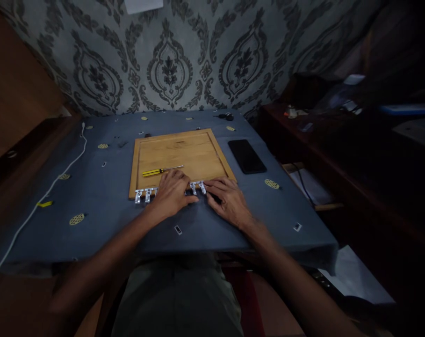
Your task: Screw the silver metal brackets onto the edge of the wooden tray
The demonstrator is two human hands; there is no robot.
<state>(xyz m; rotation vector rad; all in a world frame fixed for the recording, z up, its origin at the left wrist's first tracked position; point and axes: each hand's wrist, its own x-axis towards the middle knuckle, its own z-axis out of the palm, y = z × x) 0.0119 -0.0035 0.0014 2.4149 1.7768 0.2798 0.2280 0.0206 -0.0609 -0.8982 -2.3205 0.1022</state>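
Note:
A framed wooden panel point(179, 150) lies flat on the cloth-covered table. Along its near edge runs a row of several silver metal hinges point(148, 195). My left hand point(172, 193) rests over the middle of this row, fingers spread on the panel's edge and thumb stretched to the right, hiding some of the hinges. At the row's right end, the fingertips and thumb of my right hand point(228, 200) close around the edge of the last hinge point(202, 188). A screwdriver point(159, 172) with a yellow and black handle lies on the panel, just beyond my left hand.
Right of the panel lies a black phone point(247, 156). A white cable point(63, 174) with a yellow tag crosses the table's left side. Keys point(226, 116) sit near the patterned wall. A dark red shelf point(296, 126) with a plastic bottle stands at the right.

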